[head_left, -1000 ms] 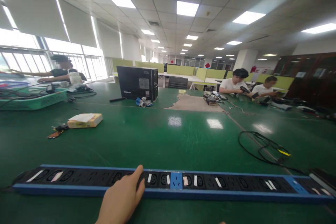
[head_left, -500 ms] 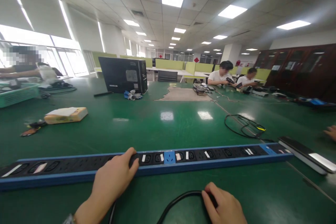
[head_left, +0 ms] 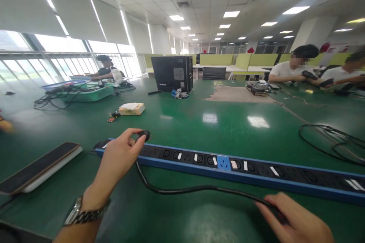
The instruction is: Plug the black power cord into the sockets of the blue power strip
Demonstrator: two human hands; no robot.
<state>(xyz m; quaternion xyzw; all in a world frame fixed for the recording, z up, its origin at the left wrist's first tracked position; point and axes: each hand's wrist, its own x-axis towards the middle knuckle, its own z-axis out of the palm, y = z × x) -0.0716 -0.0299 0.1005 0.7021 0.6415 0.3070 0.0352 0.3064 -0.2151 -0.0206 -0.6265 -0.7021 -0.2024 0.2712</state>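
A long power strip (head_left: 182, 166), blue-edged with a black face and a blue socket near its middle, lies across the green table. White label strips are stuck beside several of its sockets. My left hand (head_left: 122, 155) pinches a black plug (head_left: 145, 134) between thumb and fingers, over the strip's left part. The plug appears lifted clear of the sockets. From it a thick black power cable (head_left: 182, 190) curves along the near side of the strip to my right hand (head_left: 299, 218). That hand is closed around the cable, close to the table's near side.
A dark, flat, white-sided device (head_left: 42, 167) lies at the left. Beyond are a tissue pack (head_left: 132, 109), a green basket (head_left: 94, 94) with cables, a black computer case (head_left: 171, 74) and gloves (head_left: 179, 93). A coiled cable (head_left: 327, 133) lies right; several people sit around.
The view has swung left. My left hand has risen from the strip, and the plug now shows in its fingers. The cable between my hands is drawn out longer.
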